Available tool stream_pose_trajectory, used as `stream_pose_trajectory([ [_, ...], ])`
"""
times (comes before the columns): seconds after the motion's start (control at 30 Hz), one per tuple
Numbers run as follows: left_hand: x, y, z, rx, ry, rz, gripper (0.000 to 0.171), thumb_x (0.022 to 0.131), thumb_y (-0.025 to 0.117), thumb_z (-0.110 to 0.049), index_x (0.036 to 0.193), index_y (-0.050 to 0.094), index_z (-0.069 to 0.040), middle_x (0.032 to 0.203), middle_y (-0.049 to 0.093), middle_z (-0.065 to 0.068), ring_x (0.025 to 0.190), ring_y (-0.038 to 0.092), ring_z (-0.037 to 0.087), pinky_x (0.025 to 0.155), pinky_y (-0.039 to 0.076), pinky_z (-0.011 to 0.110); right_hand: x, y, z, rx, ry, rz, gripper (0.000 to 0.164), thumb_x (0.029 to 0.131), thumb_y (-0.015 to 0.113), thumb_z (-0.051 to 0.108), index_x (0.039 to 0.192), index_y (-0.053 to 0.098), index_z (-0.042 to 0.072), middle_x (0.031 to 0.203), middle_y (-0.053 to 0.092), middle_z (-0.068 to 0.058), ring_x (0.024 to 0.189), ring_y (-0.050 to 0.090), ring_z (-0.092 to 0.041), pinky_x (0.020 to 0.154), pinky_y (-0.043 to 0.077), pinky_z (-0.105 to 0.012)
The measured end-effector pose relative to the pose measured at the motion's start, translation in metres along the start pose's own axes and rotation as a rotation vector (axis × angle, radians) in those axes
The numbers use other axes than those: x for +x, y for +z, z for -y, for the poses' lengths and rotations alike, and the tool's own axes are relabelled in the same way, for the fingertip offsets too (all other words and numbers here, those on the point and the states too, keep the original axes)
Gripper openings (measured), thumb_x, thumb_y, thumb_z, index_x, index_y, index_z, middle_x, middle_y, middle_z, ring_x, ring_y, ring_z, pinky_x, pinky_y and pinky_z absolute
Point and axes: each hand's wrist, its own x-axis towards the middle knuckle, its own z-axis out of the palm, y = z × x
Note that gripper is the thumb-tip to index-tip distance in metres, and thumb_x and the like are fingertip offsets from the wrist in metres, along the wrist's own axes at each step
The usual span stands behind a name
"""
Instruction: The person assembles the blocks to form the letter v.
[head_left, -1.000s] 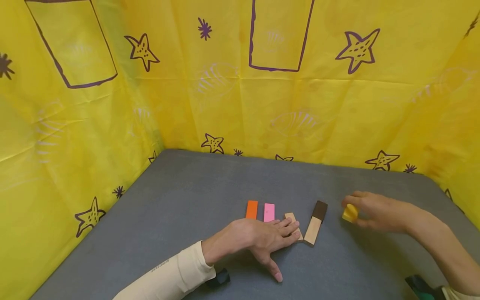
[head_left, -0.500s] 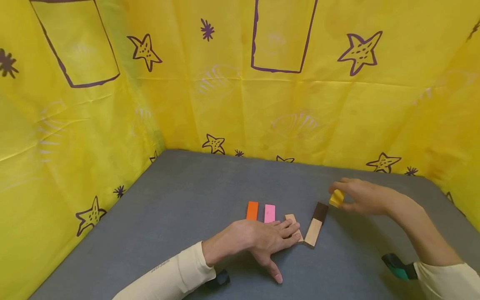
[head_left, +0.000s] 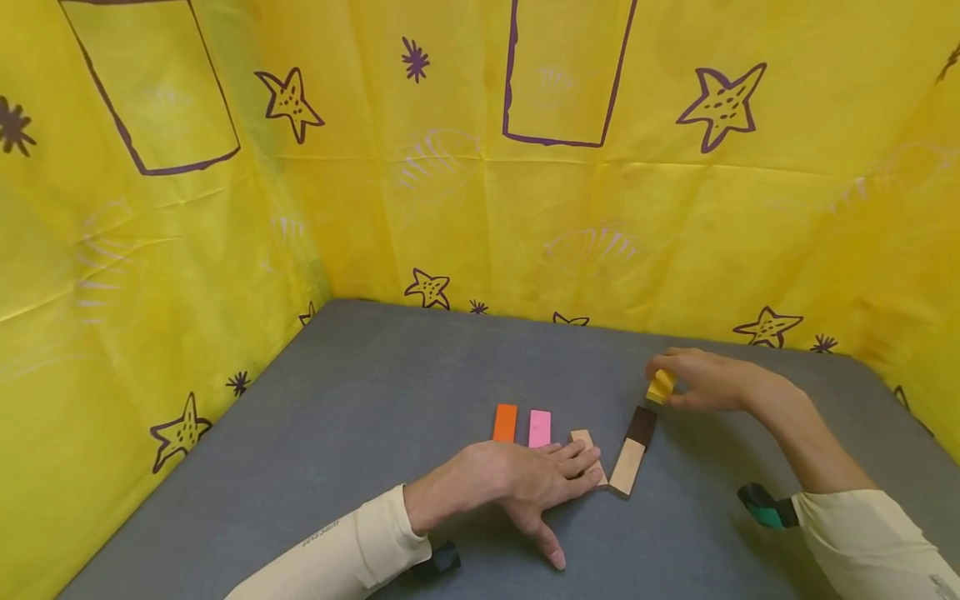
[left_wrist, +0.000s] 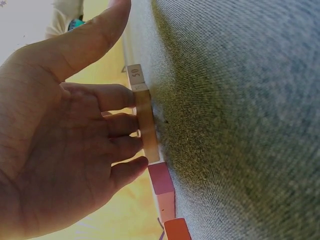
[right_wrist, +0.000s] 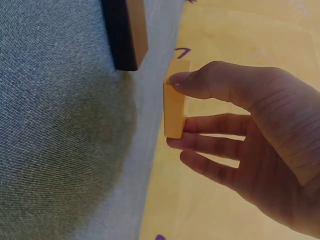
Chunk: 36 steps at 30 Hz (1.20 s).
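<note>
My right hand [head_left: 705, 379] pinches a yellow block [head_left: 661, 387] between thumb and fingers, just beyond the far end of a dark brown block [head_left: 641, 427]. That brown block lies end to end with a plain wooden block [head_left: 627, 467]. My left hand [head_left: 536, 487] lies with fingers spread, its fingertips resting on a second plain wooden block [head_left: 581, 437], whose near end meets the first one in a V. In the left wrist view the fingertips touch the side of this wooden block [left_wrist: 146, 125]. The right wrist view shows the thumb on the yellow block [right_wrist: 174, 110].
An orange block [head_left: 505, 422] and a pink block [head_left: 540, 428] lie left of the V, partly behind the left hand. Yellow printed cloth [head_left: 480, 208] walls the back and sides of the grey table [head_left: 390, 367]. Dark bands show under both wrists.
My right hand has carried the yellow block left and away from me, from right of the brown block to its far end. The left hand stays on the wooden block.
</note>
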Motion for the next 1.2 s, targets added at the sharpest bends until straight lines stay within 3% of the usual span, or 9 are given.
stream_pose_trajectory([
  [0.27, 0.0, 0.001, 0.0, -0.008, -0.004, 0.004, 0.111, 0.089, 0.066, -0.073, 0.17, 0.008, -0.023, 0.179, -0.005, -0.002, 0.166, -0.004, 0.015, 0.134, 0.01, 0.027, 0.007, 0.012, -0.01, 0.004, 0.009, 0.026, 0.031, 0.088, 0.078, 0.017, 0.118, 0.068, 0.011, 0.118, 0.069, -0.01, 0.104, 0.064, -0.028, 0.091, 0.055, -0.055],
  [0.4, 0.0, 0.001, 0.0, -0.014, -0.002, 0.006, 0.111, 0.089, 0.066, -0.073, 0.17, 0.008, -0.024, 0.179, -0.005, -0.002, 0.166, -0.004, 0.015, 0.134, 0.01, 0.027, 0.007, 0.019, -0.013, 0.014, 0.007, 0.043, 0.036, 0.087, 0.081, 0.017, 0.12, 0.067, 0.011, 0.116, 0.067, -0.01, 0.102, 0.064, -0.027, 0.088, 0.056, -0.05],
  [0.63, 0.001, 0.001, 0.001, -0.031, 0.002, 0.022, 0.111, 0.089, 0.066, -0.072, 0.17, 0.007, -0.025, 0.179, -0.007, -0.004, 0.166, -0.005, 0.014, 0.134, 0.009, 0.027, 0.002, 0.022, -0.014, 0.016, -0.024, 0.056, 0.046, 0.084, 0.077, -0.004, 0.127, 0.065, 0.008, 0.124, 0.066, -0.017, 0.114, 0.065, -0.039, 0.095, 0.055, -0.058],
  [1.0, 0.001, 0.0, 0.002, -0.046, 0.004, 0.031, 0.11, 0.089, 0.066, -0.072, 0.17, 0.006, -0.026, 0.179, -0.008, -0.004, 0.166, -0.006, 0.014, 0.134, 0.008, 0.027, 0.006, 0.024, -0.011, -0.02, -0.05, 0.035, 0.031, 0.09, 0.077, 0.005, 0.119, 0.07, 0.015, 0.115, 0.068, -0.007, 0.102, 0.065, -0.024, 0.088, 0.057, -0.048],
  [1.2, 0.0, 0.0, 0.002, -0.036, 0.0, 0.029, 0.111, 0.089, 0.066, -0.072, 0.17, 0.006, -0.025, 0.179, -0.008, -0.004, 0.166, -0.006, 0.014, 0.134, 0.008, 0.028, 0.006, 0.026, -0.011, -0.019, -0.057, 0.028, 0.032, 0.09, 0.078, 0.004, 0.119, 0.07, 0.014, 0.117, 0.068, -0.009, 0.104, 0.066, -0.026, 0.088, 0.057, -0.049],
])
